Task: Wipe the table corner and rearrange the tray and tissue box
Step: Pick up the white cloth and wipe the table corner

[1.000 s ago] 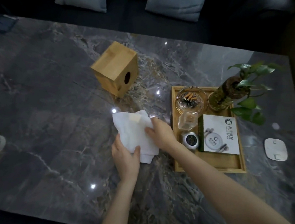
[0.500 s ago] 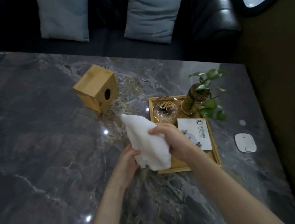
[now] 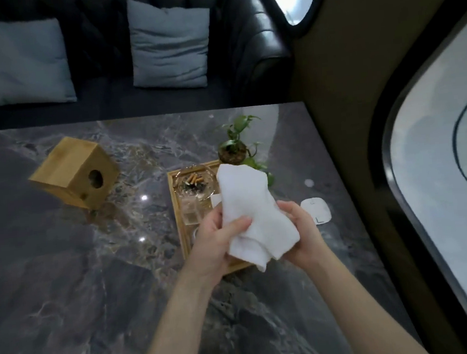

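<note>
white cloth (image 3: 253, 209) gripped by left hand (image 3: 217, 241) and right hand (image 3: 302, 233) above wooden tray (image 3: 180, 223), tissue box (image 3: 75, 171) far left.

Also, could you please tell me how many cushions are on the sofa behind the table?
2: one cushion at the left, another cushion nearer the sofa's arm. More may lie beyond the frame's left edge.

A white cloth (image 3: 254, 214), bunched and folded, is held up off the dark marbled worktop (image 3: 66, 276) above the wooden tray (image 3: 179, 209) — a shallow rectangle lying flat near the far right corner. The wooden tissue box (image 3: 75, 173) — a cube with a round hole — sits left of the tray, apart from it.
</note>
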`<state>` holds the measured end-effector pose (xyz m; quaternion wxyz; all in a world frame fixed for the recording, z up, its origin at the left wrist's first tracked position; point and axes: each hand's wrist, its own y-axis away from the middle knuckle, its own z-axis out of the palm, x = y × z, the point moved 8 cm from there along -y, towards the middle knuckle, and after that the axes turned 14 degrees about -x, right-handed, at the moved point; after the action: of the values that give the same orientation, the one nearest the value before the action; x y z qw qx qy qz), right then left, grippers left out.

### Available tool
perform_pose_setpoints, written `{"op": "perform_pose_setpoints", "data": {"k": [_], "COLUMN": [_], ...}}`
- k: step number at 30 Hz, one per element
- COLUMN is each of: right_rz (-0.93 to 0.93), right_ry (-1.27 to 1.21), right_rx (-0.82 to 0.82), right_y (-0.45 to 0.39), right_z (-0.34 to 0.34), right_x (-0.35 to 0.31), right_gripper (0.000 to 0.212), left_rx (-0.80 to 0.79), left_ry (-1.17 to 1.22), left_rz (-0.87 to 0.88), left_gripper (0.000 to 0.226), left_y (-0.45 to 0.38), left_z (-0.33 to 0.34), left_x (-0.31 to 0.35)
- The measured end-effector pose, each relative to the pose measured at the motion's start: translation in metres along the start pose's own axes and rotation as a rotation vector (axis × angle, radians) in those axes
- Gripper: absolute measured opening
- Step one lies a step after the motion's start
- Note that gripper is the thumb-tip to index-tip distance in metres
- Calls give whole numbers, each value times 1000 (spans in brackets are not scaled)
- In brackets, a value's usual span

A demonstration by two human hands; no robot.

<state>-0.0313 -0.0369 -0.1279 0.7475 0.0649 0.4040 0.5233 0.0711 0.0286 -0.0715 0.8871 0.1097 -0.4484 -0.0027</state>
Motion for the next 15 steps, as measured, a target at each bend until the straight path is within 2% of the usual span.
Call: {"op": "perform_pose_setpoints", "data": {"k": [4, 7, 11, 13, 15], "right_rz": [-23, -108, -176, -207, -198], "right_ry": [-331, -465, -400, -350, -281], "right_rx": [-32, -106, -100, -92, -84], "right_y": [20, 35, 46, 46, 47], "right_z": [-26, -37, -64, -84, -94], "right_x": [9, 0, -27, -42, -56], "right_gripper": [68, 75, 72, 53, 45], "left_rx": [-17, -22, 15, 62, 109], "left_ry": [-15, 95, 162, 155, 113], "left_rz": [10, -29, -80, -106, -161], "left_gripper": [41, 43, 35, 34, 31], "left_y": [-25, -38, -52, -58, -64], "left_z": [41, 57, 61, 56, 49], "left_x": [-18, -42, -75, -90, -104]}}
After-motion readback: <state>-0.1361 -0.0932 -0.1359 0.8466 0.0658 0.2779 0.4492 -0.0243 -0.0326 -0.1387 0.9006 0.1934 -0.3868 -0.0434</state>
